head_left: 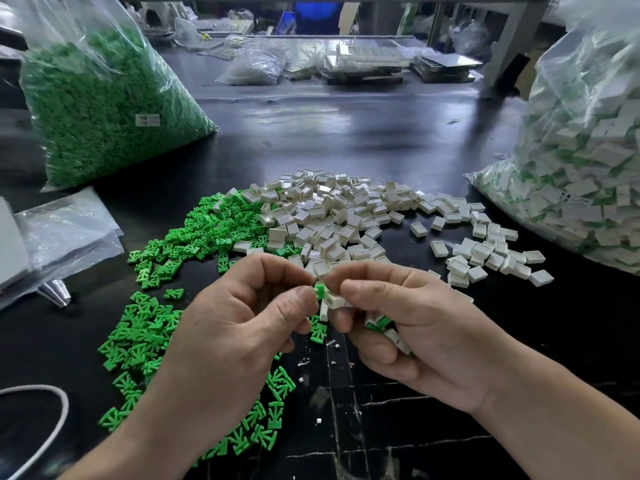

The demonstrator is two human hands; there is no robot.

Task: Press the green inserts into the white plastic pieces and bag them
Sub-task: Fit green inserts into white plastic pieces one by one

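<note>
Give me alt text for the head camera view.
Two bare hands meet above a black table: the left hand pinches a small green plastic insert against a white plastic piece gripped by the right hand. A green pile and a white pile lie behind.

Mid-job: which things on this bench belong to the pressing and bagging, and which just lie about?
Job: green insert pinched by left hand, white piece in right hand, green insert pile, white piece pile, green insert bag, bag of finished pieces, flat empty bags.
Lying about: white cord, far-bench clutter.
</note>
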